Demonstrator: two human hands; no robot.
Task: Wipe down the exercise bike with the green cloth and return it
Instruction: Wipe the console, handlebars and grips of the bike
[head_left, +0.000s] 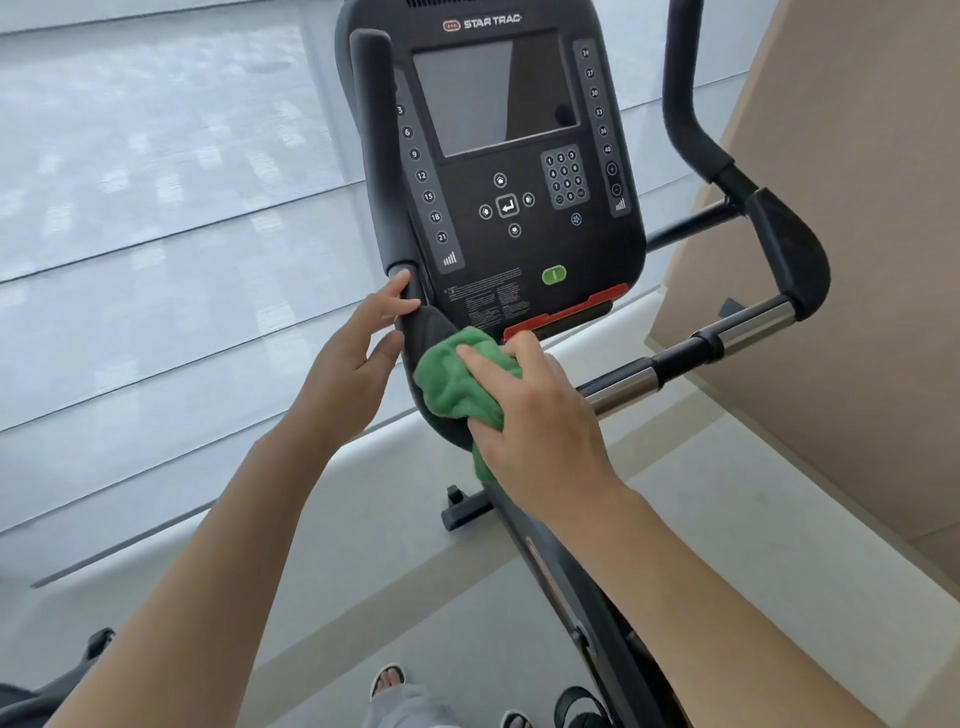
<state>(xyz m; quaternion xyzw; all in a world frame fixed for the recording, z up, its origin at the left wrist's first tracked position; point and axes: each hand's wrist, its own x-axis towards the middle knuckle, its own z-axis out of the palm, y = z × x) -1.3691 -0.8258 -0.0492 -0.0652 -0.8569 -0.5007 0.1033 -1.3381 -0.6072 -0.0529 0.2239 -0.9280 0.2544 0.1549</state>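
The black exercise bike's console (498, 171) fills the upper middle, with a dark screen and button panels. My right hand (540, 421) is shut on the bunched green cloth (457, 384) and presses it against the black left handlebar pad just below the console. My left hand (358, 353) rests with spread fingers on the left upright grip (379, 150), fingertips touching its lower end. The bike's frame (566, 582) runs down under my right forearm.
The right handlebar (779, 244) with its chrome bar (691, 353) sticks out to the right. A window with a white blind (156, 208) is at left, a beige wall (857, 260) at right. A bike pedal (582, 706) and a sandalled foot (387, 680) show at the bottom.
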